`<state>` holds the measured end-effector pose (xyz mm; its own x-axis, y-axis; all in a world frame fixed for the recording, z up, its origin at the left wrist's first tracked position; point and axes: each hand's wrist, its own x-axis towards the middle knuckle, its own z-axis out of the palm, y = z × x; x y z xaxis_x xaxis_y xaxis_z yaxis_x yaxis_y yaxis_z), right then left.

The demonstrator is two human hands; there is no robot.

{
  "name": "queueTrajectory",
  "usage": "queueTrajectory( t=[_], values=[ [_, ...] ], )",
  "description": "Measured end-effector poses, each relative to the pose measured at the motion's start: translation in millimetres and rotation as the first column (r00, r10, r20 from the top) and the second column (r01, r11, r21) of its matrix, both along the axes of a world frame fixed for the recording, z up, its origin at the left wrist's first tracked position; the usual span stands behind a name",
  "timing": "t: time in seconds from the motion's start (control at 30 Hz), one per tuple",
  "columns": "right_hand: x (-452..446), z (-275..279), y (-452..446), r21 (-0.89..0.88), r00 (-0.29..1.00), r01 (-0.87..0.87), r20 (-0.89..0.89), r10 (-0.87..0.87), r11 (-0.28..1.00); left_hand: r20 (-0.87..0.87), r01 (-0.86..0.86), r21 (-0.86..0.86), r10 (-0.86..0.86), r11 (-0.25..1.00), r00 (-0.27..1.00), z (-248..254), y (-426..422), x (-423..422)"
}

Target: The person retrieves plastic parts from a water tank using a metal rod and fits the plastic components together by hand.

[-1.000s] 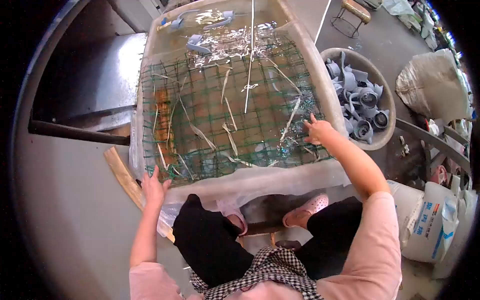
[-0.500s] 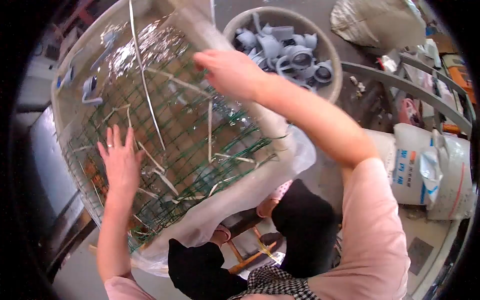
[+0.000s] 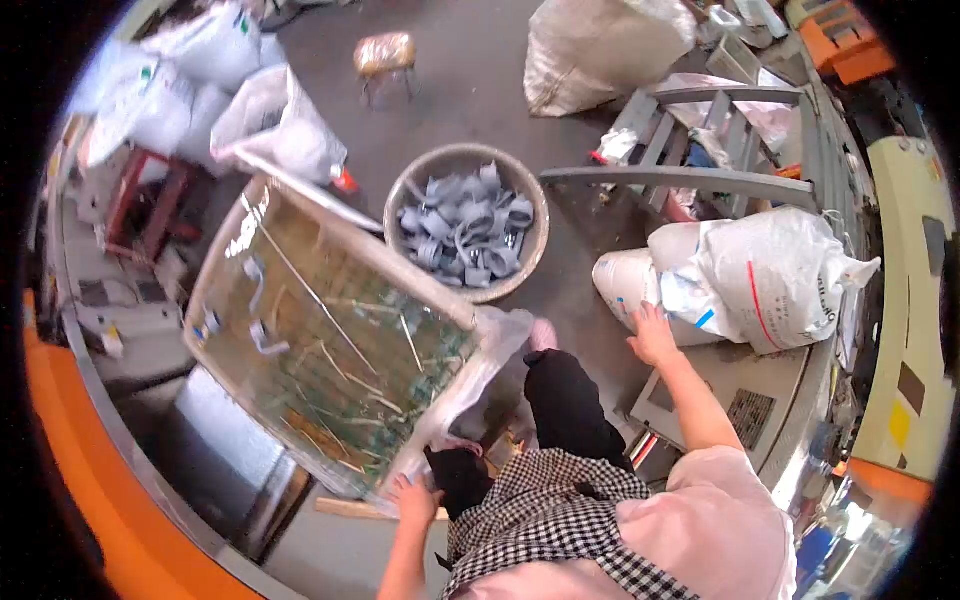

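Note:
My left hand (image 3: 415,497) is at the near corner of a large pale tub (image 3: 205,290), its fingers spread by the clear plastic sheet (image 3: 500,335) over that edge. The tub holds water over a green mesh (image 3: 350,360) with pale strips, and a few grey plastic fittings (image 3: 265,340) lie at its left side. Over on the right, my right hand (image 3: 652,338) is open beside stacked white sacks (image 3: 775,285), with nothing seen in it; whether it touches them I cannot tell. A round basin (image 3: 543,225) beyond the tub holds many grey plastic fittings (image 3: 465,225).
A grey metal frame (image 3: 690,178) stands behind the sacks. Farther back are a large woven sack (image 3: 600,50) and a small stool (image 3: 385,55). More white bags (image 3: 285,130) sit at the back left. Orange and cream machinery (image 3: 900,310) borders the right side.
Both hands have left the mesh and water. My left hand has drawn back to the tub's near corner, and my right hand has swung right toward the sacks. The view has pulled back and turned.

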<state>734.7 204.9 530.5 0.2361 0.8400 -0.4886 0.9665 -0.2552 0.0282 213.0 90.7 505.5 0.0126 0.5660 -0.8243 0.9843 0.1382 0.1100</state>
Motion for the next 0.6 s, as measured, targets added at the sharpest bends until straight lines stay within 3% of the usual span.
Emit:
queueTrajectory(
  t=[0.17,0.23,0.3,0.37,0.43,0.5,0.57,0.6],
  values=[
    [107.1,58.8,104.1,0.234,0.991,-0.024,0.134,-0.008,0.972,-0.089,-0.006,-0.02,0.004,1.0,0.996,41.2,40.6,48.8],
    [169.4,47.8,161.4,0.416,0.973,-0.096,0.229,-0.003,0.904,-0.149,-0.013,-0.022,0.009,1.0,0.989,37.7,83.5,78.5],
    [233.6,52.2,211.4,0.409,0.893,-0.236,0.448,0.031,0.881,-0.207,-0.213,-0.053,0.198,0.975,0.958,55.6,98.4,102.3],
    [278.1,78.2,240.6,0.419,0.874,-0.19,0.484,-0.042,0.888,-0.256,-0.153,-0.042,0.137,0.987,0.957,73.3,119.1,134.2],
    [330.1,70.9,255.0,0.316,0.813,-0.154,0.579,-0.062,0.936,-0.22,-0.148,-0.087,0.126,0.985,0.967,66.4,146.7,154.2],
    [361.0,66.9,254.1,0.081,0.868,0.085,0.483,-0.114,0.993,-0.188,-0.139,0.096,0.155,0.986,0.97,110.8,199.6,208.9],
    [383.3,50.2,244.0,-0.059,0.931,0.167,0.337,-0.138,0.984,-0.177,-0.064,0.169,0.094,0.984,0.98,135.6,243.1,244.6],
    [386.8,37.2,239.0,-0.068,0.929,0.169,0.345,-0.136,0.983,-0.134,-0.076,0.203,0.105,0.976,0.985,138.1,257.5,254.5]
  ],
)
